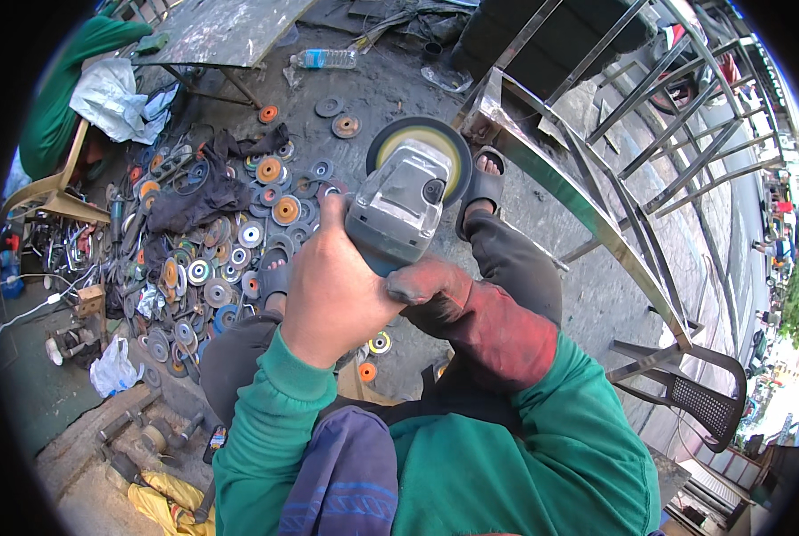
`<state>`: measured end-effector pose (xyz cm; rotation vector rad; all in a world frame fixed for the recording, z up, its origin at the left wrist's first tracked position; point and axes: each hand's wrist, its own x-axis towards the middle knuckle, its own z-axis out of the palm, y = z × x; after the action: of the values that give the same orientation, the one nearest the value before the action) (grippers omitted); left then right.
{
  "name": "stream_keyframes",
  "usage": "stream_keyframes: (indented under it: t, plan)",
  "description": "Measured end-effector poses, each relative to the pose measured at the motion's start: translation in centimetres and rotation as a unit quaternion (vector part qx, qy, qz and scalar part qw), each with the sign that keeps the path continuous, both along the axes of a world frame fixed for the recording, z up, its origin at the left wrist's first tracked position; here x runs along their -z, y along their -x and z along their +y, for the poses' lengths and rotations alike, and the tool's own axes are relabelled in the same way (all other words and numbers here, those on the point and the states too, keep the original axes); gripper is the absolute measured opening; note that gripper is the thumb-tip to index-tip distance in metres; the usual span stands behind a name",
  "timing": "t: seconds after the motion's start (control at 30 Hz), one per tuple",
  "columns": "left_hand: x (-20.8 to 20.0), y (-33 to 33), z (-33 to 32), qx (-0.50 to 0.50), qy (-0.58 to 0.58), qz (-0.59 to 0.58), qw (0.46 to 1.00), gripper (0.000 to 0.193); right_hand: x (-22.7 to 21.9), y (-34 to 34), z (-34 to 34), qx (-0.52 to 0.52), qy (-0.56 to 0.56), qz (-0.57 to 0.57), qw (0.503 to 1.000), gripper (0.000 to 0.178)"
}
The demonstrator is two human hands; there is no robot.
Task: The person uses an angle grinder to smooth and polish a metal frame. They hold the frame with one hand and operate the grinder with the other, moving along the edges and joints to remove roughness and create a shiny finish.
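Note:
An angle grinder point(397, 214) with a dark grey head is held out in front of me, over the ground. Its round disc point(448, 143), yellowish with a dark rim, is at the far end. My bare left hand point(332, 286) grips the grinder's near left side, with the thumb up along the housing. In a worn red glove, my right hand point(471, 308) is closed around the lower part of the tool, right beside the left hand. Both hands hide most of the grinder's body and handle. No workpiece touches the disc.
Many used discs point(238, 232) lie piled on the ground at left, near my sandalled feet. A metal frame point(587, 214) stands at right, with a dark plastic chair point(694, 393) below it. A person in a green sleeve point(82, 71) sits at far left beside a table point(221, 31).

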<state>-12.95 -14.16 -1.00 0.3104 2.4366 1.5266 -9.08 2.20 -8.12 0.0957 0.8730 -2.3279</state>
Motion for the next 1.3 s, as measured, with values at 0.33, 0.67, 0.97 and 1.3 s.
stream_keyframes:
  t: [0.33, 0.67, 0.97, 1.3]
  plan:
    - [0.3, 0.3, 0.9, 0.024, 0.038, 0.024, 0.999, 0.098, 0.2, 0.0, 0.5, 0.053, 0.046, 0.027, 0.997, 0.086]
    - [0.0, 0.2, 1.2, 0.036, 0.047, 0.02, 0.998, 0.095, 0.5, -0.4, 0.5, 0.031, 0.032, 0.001, 0.999, 0.089]
    - [-0.2, 0.6, 1.1, 0.044, 0.032, 0.018, 0.998, 0.103, -0.2, 0.2, 0.5, 0.024, 0.014, 0.058, 0.998, 0.088]
    - [-0.1, 0.7, 1.8, 0.044, -0.029, -0.005, 0.999, 0.091, 4.1, 2.1, 0.6, 0.136, 0.076, 0.39, 0.907, 0.071]
